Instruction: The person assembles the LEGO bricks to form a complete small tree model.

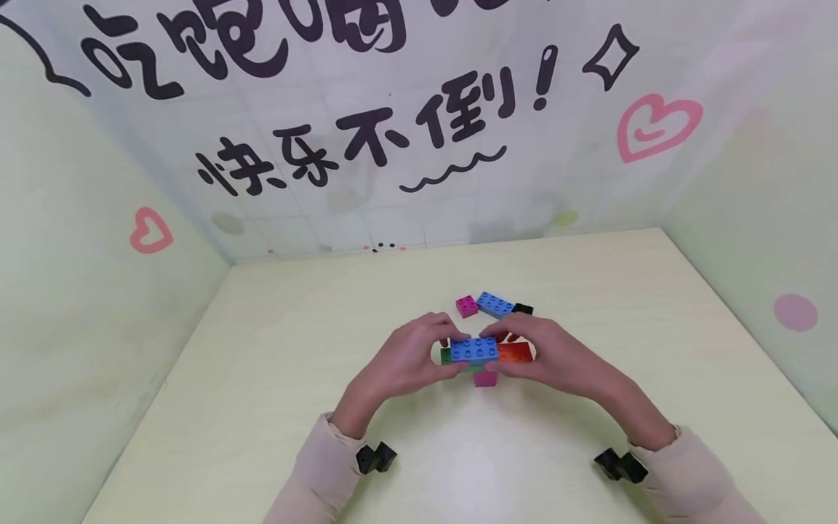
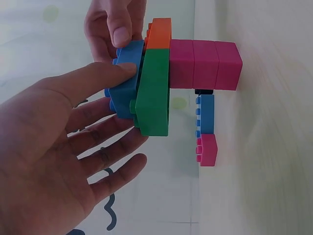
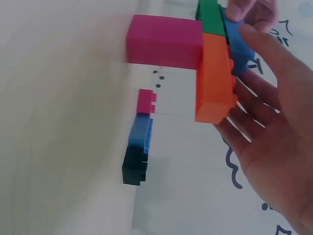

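A blue brick (image 1: 474, 350) lies across a green brick (image 2: 154, 95) and an orange brick (image 3: 212, 83), which stand end to end on a column of pink bricks (image 2: 205, 64). A thin gap shows between blue and green in the left wrist view. My left hand (image 1: 419, 354) pinches the blue brick's left end, thumb on the near side and index finger behind; its other fingers are spread. From the right, my right hand (image 1: 556, 358) pinches the other end between thumb and fingers. Fingers partly cover both ends.
Behind the hands, a small pink brick (image 1: 467, 306), another blue brick (image 1: 495, 305) and a black brick (image 1: 523, 309) lie in a row on the pale table (image 1: 314, 320). Decorated walls (image 1: 366, 211) enclose the table at the back and both sides.
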Demonstrator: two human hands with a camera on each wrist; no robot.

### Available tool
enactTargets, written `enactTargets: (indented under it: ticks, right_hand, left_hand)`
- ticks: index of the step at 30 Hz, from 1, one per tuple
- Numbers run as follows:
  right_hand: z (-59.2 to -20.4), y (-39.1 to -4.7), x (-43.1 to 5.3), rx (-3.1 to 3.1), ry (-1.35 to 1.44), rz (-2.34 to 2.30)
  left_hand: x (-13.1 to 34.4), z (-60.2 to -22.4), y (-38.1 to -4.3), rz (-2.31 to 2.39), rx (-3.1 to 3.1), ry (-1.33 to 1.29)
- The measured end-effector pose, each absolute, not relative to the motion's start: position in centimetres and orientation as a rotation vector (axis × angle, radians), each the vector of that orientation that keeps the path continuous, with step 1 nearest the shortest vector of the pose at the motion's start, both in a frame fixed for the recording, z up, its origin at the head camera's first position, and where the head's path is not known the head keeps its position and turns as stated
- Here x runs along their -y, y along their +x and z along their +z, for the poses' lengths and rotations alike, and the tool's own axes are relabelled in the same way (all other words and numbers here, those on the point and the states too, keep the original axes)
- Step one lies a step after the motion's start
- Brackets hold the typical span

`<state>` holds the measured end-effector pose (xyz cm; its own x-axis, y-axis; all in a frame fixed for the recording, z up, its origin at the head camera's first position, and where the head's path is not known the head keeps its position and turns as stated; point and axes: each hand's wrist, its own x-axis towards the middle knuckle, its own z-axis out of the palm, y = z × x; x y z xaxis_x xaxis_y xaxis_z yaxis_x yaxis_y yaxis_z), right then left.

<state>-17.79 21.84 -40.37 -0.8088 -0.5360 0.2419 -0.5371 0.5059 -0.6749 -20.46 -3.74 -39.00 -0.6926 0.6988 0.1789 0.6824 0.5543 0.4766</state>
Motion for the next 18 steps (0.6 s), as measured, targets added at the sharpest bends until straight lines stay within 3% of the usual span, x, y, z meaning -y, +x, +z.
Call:
enactTargets:
  ticks: [18]
  right_hand:
    - [-40.09, -18.33, -22.71, 2.622, 0.994, 1.294]
  left_hand:
    - [3.6, -39.13, -20.67, 0.863, -2.717, 1.184]
